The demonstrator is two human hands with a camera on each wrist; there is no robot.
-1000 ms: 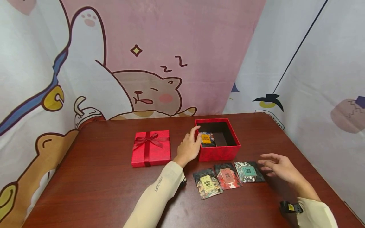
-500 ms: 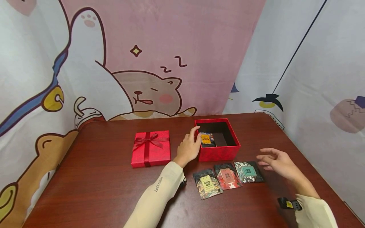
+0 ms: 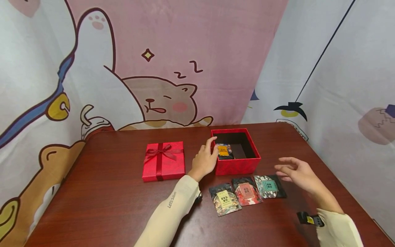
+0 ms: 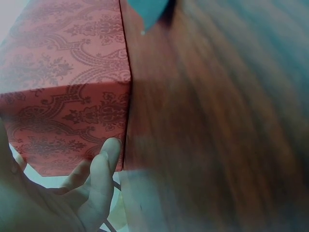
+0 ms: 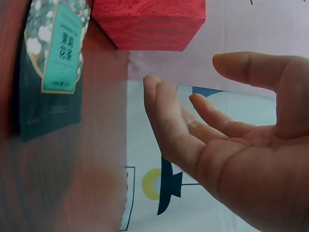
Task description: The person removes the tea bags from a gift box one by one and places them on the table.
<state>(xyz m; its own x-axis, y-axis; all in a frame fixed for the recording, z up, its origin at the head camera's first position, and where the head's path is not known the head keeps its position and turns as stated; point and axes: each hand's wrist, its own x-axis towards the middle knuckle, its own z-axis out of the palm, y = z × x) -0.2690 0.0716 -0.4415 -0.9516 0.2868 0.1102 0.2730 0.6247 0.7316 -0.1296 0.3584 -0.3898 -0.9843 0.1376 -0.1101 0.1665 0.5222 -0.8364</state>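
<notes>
Head view, left hand (image 3: 203, 159): your fingers, loosely spread, rested against the left side of the red box (image 3: 237, 167).
Right hand (image 3: 300, 175): your thumb and fingers stood wide apart near the teal-label packet (image 3: 270, 186).
Red-label packet (image 3: 247, 191): lay left of that one.
Orange-label packet (image 3: 224, 151): lay inside the box.
Ribboned lid (image 3: 165, 166): lay left.

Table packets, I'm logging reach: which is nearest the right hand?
The teal-labelled packet, rightmost in the row; the pink-labelled packet and yellow-labelled packet lie farther left.
</notes>
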